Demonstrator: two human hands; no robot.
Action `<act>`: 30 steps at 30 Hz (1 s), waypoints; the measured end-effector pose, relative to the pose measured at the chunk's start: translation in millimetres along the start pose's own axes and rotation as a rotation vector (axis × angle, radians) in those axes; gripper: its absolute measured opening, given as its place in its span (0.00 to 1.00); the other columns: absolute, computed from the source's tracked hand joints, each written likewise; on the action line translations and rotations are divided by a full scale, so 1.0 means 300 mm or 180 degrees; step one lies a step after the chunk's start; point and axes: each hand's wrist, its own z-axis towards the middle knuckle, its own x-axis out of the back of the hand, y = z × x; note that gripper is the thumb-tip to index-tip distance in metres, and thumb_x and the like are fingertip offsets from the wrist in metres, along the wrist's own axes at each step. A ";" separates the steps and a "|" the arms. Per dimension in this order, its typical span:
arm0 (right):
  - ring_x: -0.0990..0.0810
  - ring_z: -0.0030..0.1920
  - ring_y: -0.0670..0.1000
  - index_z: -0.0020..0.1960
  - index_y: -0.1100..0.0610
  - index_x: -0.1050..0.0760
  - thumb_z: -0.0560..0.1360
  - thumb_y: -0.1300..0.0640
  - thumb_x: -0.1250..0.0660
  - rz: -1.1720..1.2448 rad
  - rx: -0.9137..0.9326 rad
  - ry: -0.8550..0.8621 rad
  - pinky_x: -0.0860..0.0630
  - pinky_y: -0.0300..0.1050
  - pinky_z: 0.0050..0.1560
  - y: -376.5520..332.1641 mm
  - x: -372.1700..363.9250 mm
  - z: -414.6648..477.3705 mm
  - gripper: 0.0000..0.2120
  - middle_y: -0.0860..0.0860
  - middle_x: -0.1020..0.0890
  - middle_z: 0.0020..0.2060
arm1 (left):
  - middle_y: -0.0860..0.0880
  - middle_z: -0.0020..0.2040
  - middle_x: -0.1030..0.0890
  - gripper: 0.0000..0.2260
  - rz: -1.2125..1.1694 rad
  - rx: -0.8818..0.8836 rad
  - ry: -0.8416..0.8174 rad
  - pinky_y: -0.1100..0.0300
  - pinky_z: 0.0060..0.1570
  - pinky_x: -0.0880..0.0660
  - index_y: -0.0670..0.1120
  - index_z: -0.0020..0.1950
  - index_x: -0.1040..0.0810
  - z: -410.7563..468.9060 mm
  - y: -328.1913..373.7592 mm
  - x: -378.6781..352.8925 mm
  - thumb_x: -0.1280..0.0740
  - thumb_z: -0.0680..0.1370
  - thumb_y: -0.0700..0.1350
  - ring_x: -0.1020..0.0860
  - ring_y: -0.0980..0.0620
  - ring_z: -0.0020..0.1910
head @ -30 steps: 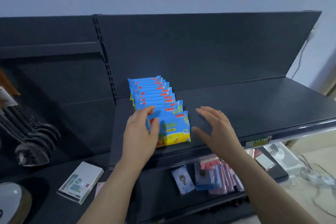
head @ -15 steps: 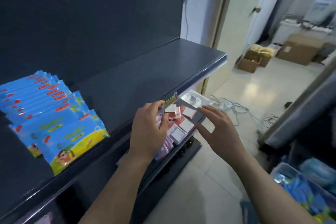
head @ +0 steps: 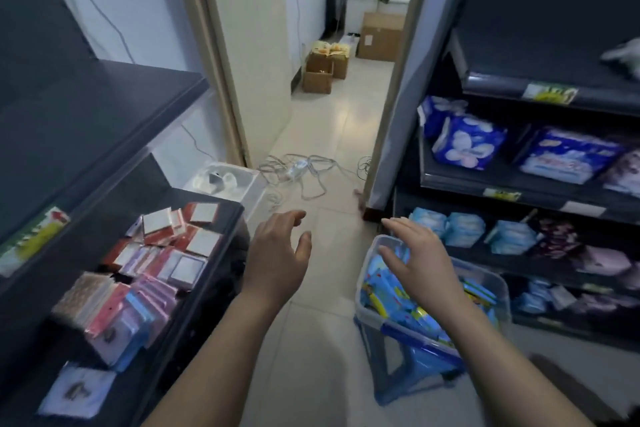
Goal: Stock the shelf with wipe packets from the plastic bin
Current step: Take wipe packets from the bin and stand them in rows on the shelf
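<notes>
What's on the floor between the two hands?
Nothing. In the head view, only bare floor tile shows between the left hand and the right hand, which hovers open over the plastic bin of wipe packets.

Inside the clear plastic bin (head: 498,291) with its blue handle, my wipe packets (head: 398,302) are bright blue with yellow and red printing, and the stool (head: 412,378) under the bin is blue too. To the left of the bin, the shelf (head: 104,121) is dark charcoal, and the small cards (head: 152,263) on the tier below it are red, pink, lilac and white. Right of the bin, the packs (head: 467,146) are blue and white with pale petal patterns, and the floor (head: 322,340) beside the bin is pale cream tile.
</notes>
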 end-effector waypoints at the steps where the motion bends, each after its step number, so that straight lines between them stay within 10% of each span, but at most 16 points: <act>1: 0.27 0.64 0.52 0.64 0.54 0.25 0.74 0.53 0.31 -0.0056 -0.0103 0.0005 0.35 0.56 0.68 0.067 0.024 -0.008 0.20 0.50 0.22 0.61 | 0.50 0.54 0.21 0.14 -0.0026 -0.0015 -0.0074 0.53 0.57 0.27 0.46 0.61 0.24 0.014 0.035 -0.066 0.33 0.75 0.43 0.24 0.50 0.54; 30: 0.23 0.57 0.49 0.64 0.56 0.25 0.76 0.59 0.34 0.0992 -0.3271 0.0347 0.32 0.34 0.54 0.995 -0.284 -0.105 0.17 0.52 0.22 0.60 | 0.41 0.54 0.20 0.12 0.0804 0.0684 -0.2928 0.57 0.43 0.28 0.40 0.58 0.25 0.308 0.043 -1.335 0.37 0.78 0.45 0.23 0.43 0.48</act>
